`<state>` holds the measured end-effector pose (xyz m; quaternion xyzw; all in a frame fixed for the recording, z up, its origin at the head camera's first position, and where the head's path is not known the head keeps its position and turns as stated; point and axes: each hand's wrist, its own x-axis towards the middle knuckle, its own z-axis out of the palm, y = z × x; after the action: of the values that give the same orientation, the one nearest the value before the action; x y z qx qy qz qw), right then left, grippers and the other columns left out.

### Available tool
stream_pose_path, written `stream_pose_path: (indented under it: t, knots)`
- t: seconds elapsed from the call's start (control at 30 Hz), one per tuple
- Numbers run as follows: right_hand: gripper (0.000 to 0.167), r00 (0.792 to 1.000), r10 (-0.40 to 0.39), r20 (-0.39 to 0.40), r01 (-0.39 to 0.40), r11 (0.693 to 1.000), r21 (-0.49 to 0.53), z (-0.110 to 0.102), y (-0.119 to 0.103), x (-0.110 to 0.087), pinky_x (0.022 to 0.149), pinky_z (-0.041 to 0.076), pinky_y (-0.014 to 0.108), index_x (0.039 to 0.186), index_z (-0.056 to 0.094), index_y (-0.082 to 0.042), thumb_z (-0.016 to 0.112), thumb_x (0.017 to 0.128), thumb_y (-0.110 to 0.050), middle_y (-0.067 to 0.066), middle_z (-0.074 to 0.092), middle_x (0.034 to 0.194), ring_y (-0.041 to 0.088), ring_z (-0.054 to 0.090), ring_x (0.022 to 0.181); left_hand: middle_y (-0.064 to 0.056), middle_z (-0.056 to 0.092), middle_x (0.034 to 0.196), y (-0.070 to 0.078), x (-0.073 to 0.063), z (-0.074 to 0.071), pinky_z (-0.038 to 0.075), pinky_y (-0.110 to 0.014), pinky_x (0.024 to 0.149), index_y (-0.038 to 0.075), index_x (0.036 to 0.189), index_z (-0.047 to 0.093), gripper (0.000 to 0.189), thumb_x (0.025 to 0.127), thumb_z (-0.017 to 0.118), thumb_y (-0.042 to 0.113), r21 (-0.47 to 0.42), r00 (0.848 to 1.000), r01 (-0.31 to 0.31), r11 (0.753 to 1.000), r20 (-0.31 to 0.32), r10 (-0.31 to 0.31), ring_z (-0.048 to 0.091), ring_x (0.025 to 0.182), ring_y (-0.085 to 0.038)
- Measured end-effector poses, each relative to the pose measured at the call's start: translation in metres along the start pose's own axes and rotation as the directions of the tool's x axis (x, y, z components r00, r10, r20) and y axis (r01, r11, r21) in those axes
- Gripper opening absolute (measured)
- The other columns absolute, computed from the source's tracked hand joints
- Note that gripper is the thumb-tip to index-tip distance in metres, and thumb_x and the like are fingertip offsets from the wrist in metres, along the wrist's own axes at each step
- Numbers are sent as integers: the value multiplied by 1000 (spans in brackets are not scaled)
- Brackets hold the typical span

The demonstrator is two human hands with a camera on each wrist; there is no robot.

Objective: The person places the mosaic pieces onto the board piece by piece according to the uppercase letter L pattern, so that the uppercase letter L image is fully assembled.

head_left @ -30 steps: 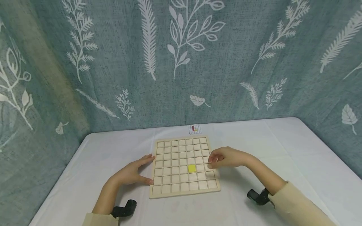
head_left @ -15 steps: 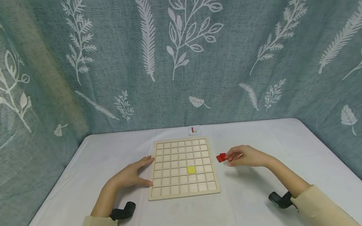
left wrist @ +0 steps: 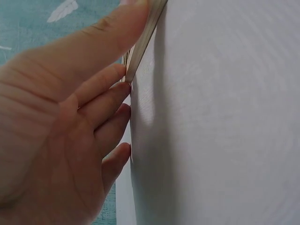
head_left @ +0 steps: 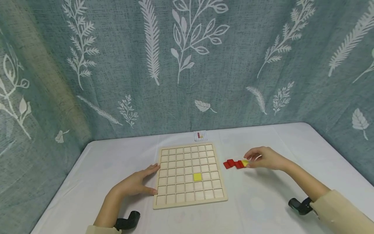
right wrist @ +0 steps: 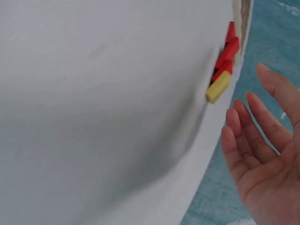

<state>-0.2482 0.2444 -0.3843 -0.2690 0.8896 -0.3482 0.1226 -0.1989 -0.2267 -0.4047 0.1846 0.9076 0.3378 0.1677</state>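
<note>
A light wooden grid board [head_left: 190,203] lies flat on the table, with one yellow square tile [head_left: 197,176] in a cell right of its middle. Against the board's left edge rests my left hand [head_left: 135,182], thumb and fingers spread along the side; the left wrist view shows its fingertips at the wooden edge. To the right of the board lie several red tiles [head_left: 230,162] in an overlapping row that ends in a yellow tile [right wrist: 219,87]. My right hand [head_left: 267,158] hovers by that end. Its fingers are parted and slightly bent in the right wrist view, with nothing between them.
A small card [head_left: 200,136] printed with a grid and red and yellow cells lies behind the board. White cloth covers the table [head_left: 117,156]. A leaf-patterned teal curtain [head_left: 163,107] hangs along the back and sides.
My right hand has moved right, away from the board, uncovering the red tiles and the yellow tile at their end. The left hand has stayed at the board's edge.
</note>
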Motion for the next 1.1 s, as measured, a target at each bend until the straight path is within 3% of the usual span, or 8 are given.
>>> stream_pose_path:
  t: [0.47, 0.73, 0.97, 1.1]
  knots:
    - [37, 998, 54, -24, -56, 995, -81, 4, 7, 8, 77, 51, 33, 105, 65, 1, 77, 74, -15, 9, 65, 100, 24, 58, 90, -22, 19, 150, 3, 1, 0, 14, -62, 106, 5, 144, 30, 94, 69, 78, 35, -1, 1000, 11, 1000, 14, -10, 15, 137, -43]
    - [31, 998, 55, -36, -59, 991, -119, 6, 8, 10, 73, 51, 30, 101, 67, 0, 76, 74, -11, 8, 65, 98, 24, 59, 89, -20, 18, 151, 4, 2, -1, 16, -62, 106, 2, 143, 30, 93, 70, 78, 34, 1, 999, -32, 999, 22, 32, 15, 137, -44]
    - [27, 999, -8, -36, 2, 986, -167, 8, 6, 14, 70, 51, 30, 97, 68, 0, 76, 73, -8, 5, 65, 91, 20, 58, 82, -19, 15, 152, 2, 2, -3, 16, -62, 105, 1, 143, 29, 93, 71, 77, 33, -10, 997, -62, 998, 34, 63, 13, 137, -44]
    - [26, 999, 25, -35, -31, 985, -172, 7, 5, 14, 69, 50, 28, 96, 68, -1, 76, 73, -10, 4, 65, 90, 18, 57, 82, -19, 15, 152, 2, 1, -3, 15, -63, 105, 1, 143, 29, 93, 71, 77, 33, -17, 997, -64, 998, 33, 64, 13, 137, -44]
